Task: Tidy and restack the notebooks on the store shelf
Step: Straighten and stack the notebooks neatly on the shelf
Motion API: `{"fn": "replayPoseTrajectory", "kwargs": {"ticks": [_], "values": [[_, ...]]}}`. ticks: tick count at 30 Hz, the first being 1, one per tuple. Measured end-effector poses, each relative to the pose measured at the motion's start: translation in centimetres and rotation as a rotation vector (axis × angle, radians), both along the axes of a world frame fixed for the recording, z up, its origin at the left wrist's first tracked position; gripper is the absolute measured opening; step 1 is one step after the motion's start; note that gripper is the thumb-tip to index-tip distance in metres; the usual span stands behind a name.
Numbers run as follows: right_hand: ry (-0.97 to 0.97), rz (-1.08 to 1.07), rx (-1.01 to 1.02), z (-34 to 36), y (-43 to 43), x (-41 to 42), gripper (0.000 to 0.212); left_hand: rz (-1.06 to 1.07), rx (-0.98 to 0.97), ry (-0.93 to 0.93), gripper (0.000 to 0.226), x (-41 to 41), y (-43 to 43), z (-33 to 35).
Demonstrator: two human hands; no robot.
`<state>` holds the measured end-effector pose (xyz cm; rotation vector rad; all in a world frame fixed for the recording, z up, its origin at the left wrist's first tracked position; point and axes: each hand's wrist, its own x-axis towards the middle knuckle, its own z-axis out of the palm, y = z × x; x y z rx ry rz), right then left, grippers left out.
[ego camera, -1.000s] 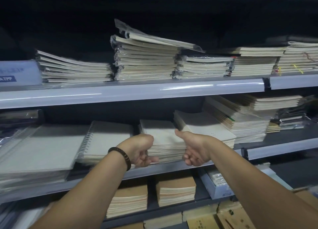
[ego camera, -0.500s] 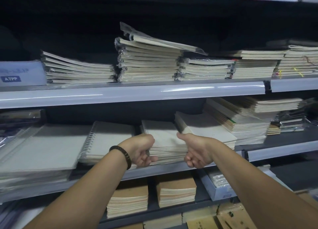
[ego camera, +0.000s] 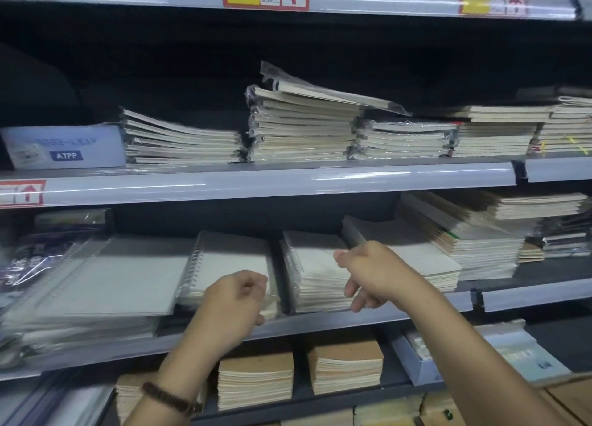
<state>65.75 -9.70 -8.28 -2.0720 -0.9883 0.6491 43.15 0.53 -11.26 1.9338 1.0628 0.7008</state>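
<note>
On the middle shelf (ego camera: 400,316) several stacks of grey-covered notebooks lie side by side. My left hand (ego camera: 237,300), with a dark bead bracelet on its wrist, curls round the front right corner of the spiral-bound stack (ego camera: 230,259). My right hand (ego camera: 368,275) grips the right front side of the neighbouring middle stack (ego camera: 312,265), thumb over the top cover and fingers curled at its edge. A slanted stack (ego camera: 413,252) lies just right of that hand, partly hidden by it.
A large wrapped stack (ego camera: 105,278) sits at the left and taller stacks (ego camera: 480,243) at the right. The upper shelf (ego camera: 288,182) holds wrapped notebook piles, one (ego camera: 301,127) topped by a crooked notebook. Brown-covered pads (ego camera: 346,361) fill the shelf below.
My left hand has left the middle stack and shifted left to the spiral-bound stack's corner. My right hand stays at the middle stack. The view has tilted upward.
</note>
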Motion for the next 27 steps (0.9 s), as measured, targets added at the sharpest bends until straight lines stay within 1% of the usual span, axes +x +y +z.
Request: {"fn": "replayPoseTrajectory", "kwargs": {"ticks": [3, 5, 7, 8, 9, 10, 11, 12, 13, 14, 15, 16, 17, 20, 24, 27], "values": [[0.055, 0.019, 0.101, -1.1, 0.0, -2.6, 0.033, 0.068, 0.039, -0.105, 0.014, -3.3, -1.0, -1.2], [0.086, 0.013, 0.156, -2.3, 0.2, -4.5, 0.022, 0.149, 0.091, -0.114, 0.011, -5.1, -1.0, -2.0], [0.156, -0.003, 0.207, -4.0, 0.5, -6.4, 0.014, 0.218, 0.041, -0.139, 0.009, -6.6, -0.4, -3.1], [0.201, -0.009, 0.23, -5.0, 0.7, -7.3, 0.012, 0.238, -0.013, -0.145, 0.011, -7.1, -0.1, -3.6], [0.235, -0.01, 0.24, -6.0, 1.1, -8.1, 0.011, 0.252, -0.07, -0.151, 0.021, -7.5, 0.2, -4.1], [0.249, -0.011, 0.236, -6.9, 1.5, -8.9, 0.015, 0.263, -0.126, -0.163, 0.034, -7.7, 0.5, -4.5], [0.241, -0.011, 0.227, -7.7, 2.1, -9.5, 0.023, 0.273, -0.177, -0.192, 0.045, -7.8, 0.6, -4.9], [0.229, -0.016, 0.218, -8.4, 2.7, -10.1, 0.034, 0.283, -0.215, -0.233, 0.052, -7.6, 0.6, -5.1], [0.22, -0.022, 0.213, -9.0, 3.2, -10.5, 0.044, 0.293, -0.231, -0.27, 0.054, -7.4, 0.5, -5.2], [0.218, -0.031, 0.213, -9.4, 3.8, -10.9, 0.052, 0.29, -0.223, -0.292, 0.05, -7.1, 0.4, -5.2], [0.229, -0.044, 0.214, -9.7, 4.3, -11.2, 0.058, 0.275, -0.2, -0.293, 0.041, -6.8, 0.2, -5.1], [0.252, -0.055, 0.212, -9.8, 4.7, -11.4, 0.061, 0.26, -0.191, -0.286, 0.034, -6.6, 0.1, -5.1], [0.293, -0.056, 0.217, -9.8, 5.0, -11.6, 0.061, 0.245, -0.186, -0.28, 0.035, -6.4, 0.1, -5.0], [0.417, -0.049, 0.263, -9.8, 5.9, -11.6, 0.052, 0.212, -0.163, -0.273, 0.043, -5.5, 0.6, -5.3], [0.395, -0.036, 0.274, -9.5, 6.8, -12.1, 0.038, 0.252, -0.073, -0.273, 0.047, -4.4, 1.5, -6.1], [0.384, -0.021, 0.262, -9.2, 6.8, -12.4, 0.027, 0.269, -0.056, -0.295, 0.047, -4.1, 2.0, -6.3]]}}
